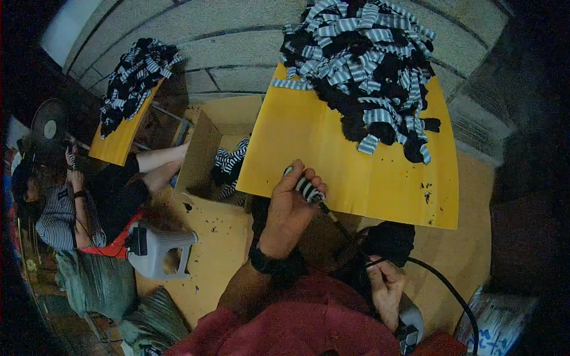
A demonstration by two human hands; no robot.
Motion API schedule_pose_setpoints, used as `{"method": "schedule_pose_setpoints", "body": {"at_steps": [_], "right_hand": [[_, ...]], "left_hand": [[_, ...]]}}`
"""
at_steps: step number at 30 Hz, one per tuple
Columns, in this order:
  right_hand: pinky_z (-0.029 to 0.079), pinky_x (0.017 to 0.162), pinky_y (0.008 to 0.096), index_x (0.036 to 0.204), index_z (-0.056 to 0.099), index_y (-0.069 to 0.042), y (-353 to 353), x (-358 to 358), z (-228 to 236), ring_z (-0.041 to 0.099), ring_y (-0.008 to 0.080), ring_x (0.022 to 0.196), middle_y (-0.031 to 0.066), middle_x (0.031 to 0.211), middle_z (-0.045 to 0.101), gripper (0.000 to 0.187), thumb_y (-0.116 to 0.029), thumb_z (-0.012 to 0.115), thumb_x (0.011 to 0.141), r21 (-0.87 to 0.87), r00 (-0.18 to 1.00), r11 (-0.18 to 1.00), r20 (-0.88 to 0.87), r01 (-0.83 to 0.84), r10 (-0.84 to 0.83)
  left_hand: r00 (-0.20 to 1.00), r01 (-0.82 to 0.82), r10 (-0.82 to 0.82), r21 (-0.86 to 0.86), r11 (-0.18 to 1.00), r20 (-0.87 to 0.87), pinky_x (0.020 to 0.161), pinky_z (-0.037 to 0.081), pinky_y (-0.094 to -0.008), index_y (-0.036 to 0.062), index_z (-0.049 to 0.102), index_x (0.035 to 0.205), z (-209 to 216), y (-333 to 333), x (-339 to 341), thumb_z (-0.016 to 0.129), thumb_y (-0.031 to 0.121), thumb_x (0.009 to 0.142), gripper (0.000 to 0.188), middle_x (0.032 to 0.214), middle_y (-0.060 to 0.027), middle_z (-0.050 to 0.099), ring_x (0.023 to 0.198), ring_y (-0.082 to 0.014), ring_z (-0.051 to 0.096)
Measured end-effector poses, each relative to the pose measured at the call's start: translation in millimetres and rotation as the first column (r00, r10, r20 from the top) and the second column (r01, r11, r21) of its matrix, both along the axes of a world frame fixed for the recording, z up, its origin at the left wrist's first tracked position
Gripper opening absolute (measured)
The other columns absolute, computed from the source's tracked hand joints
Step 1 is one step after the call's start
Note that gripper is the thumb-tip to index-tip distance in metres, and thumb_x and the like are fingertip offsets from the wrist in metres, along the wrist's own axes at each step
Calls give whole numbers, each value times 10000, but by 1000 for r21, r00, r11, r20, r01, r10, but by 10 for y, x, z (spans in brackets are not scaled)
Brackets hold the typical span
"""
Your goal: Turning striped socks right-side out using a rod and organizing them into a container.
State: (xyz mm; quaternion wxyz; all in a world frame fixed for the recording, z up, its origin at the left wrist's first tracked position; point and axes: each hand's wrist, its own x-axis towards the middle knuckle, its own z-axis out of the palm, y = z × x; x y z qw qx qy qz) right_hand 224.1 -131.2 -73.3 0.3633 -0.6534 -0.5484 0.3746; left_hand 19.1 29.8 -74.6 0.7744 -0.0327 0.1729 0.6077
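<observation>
Two-handed: curling left hand [297,193] around striped cloth [308,188] at the yellow surface's [285,133] near edge; pinching black cord [442,276] in right hand [385,279]. Should handle light, limp (perhaps stretchy), hardly fragile; best gripped mid-length.

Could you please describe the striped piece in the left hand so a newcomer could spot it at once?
Find the larger yellow board, with a heap of striped cloth at its far end. At its near edge, the left hand holds a black-and-white striped piece. Unlike the heaped ones, it has a dark rod at its lower end.
</observation>
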Motion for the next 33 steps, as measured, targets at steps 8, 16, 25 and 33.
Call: {"method": "schedule_pose_setpoints", "body": {"at_steps": [8, 16, 25, 33], "right_hand": [[452, 585, 320, 814, 613, 18, 53, -123, -58, 581, 182, 624, 131, 700, 615, 130, -100, 564, 835, 24, 999, 999, -37, 37, -37], [388, 546, 246, 863, 611, 26, -49, -266, 78, 461, 85, 615, -5, 670, 533, 128, -79, 538, 863, 83, 998, 997, -60, -5, 10], [398, 533, 239, 858, 605, 14, -136, -371, 53, 465, 74, 595, -2, 663, 541, 137, -104, 536, 874, 54, 976, 997, -214, 52, -39], [438, 562, 249, 881, 614, 36, -162, -467, -81, 517, 99, 611, 28, 688, 584, 163, -124, 587, 867, 142, 930, 977, -355, 161, -102]], "left_hand": [[988, 79, -64, 105, 991, -140, 552, 427, -302, 106, 510, 898, 160, -190, 105, 529, 197, 910, 94, 672, -29, 506, 576, -141, 504], [924, 159, -74, 202, 966, -375, 422, 337, -264, 137, 419, 761, 380, -342, 168, 481, 258, 931, 218, 572, 9, 386, 420, -99, 359], [988, -46, 79, 236, 971, -130, 390, 298, -243, 82, 479, 888, 482, -591, 327, 534, 123, 906, 71, 552, -4, 391, 420, -77, 341], [989, -31, 64, 241, 970, -132, 404, 298, -260, 72, 479, 871, 364, -719, 454, 550, 126, 895, 92, 551, 8, 383, 432, -90, 349]]}}
